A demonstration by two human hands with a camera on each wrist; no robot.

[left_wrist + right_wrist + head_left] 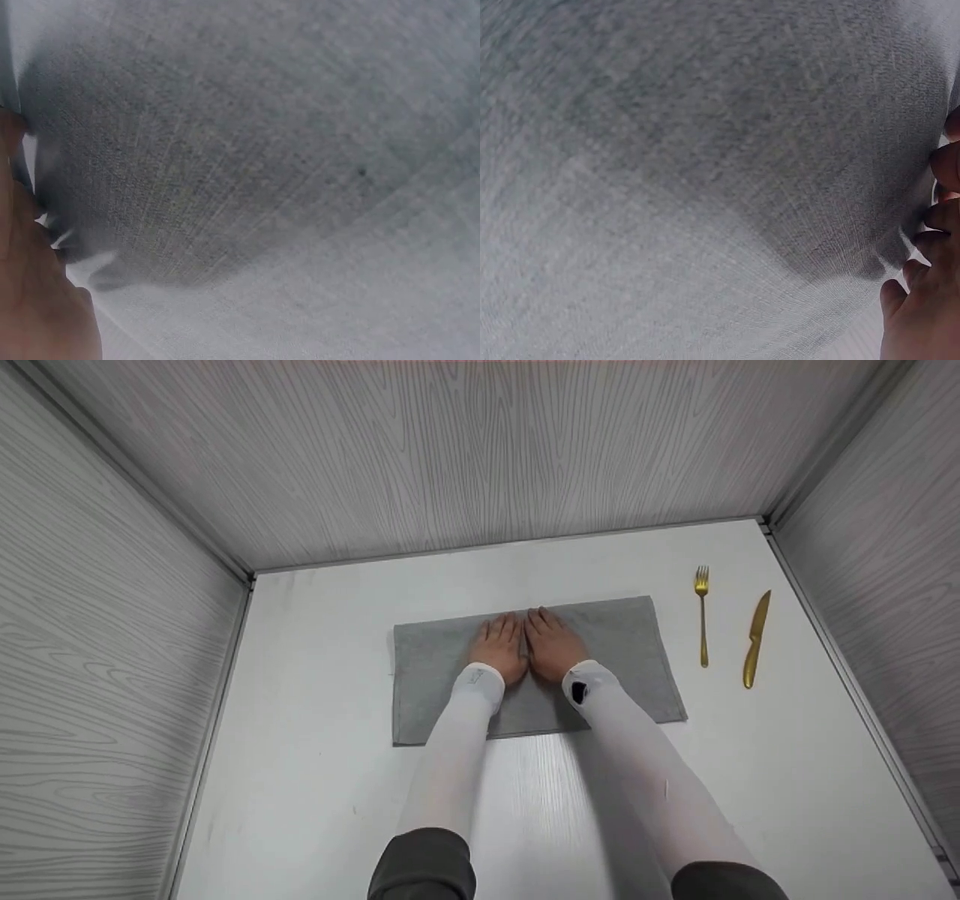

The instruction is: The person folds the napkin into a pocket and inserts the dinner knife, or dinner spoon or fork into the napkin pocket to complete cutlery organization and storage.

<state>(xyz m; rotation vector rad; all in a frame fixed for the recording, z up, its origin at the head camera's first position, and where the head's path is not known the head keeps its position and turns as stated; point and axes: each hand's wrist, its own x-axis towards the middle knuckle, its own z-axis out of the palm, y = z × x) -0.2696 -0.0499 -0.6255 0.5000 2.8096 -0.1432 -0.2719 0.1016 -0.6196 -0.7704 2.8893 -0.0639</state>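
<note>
Pale grey wood-grained wall panels (480, 450) are closing in the broad white bench (315, 787) at the back, left and right. In front of me, a flat grey rectangular cloth (427, 682) is lying mid-bench. The person's left hand (497, 648) and right hand (555, 645) are resting on it side by side, fingers extended, gripping nothing. A slim gold-coloured fork (703, 619) and a gold-coloured knife (754, 641) are lying off to the right.

Snug white sleeves (450, 765) reach the bare left hand (501, 649) and right hand (553, 645). Dark cuffs (424, 859) ring them higher up. A black patch (580, 692) marks the right sleeve's end, faint lines (475, 676) the left's.
</note>
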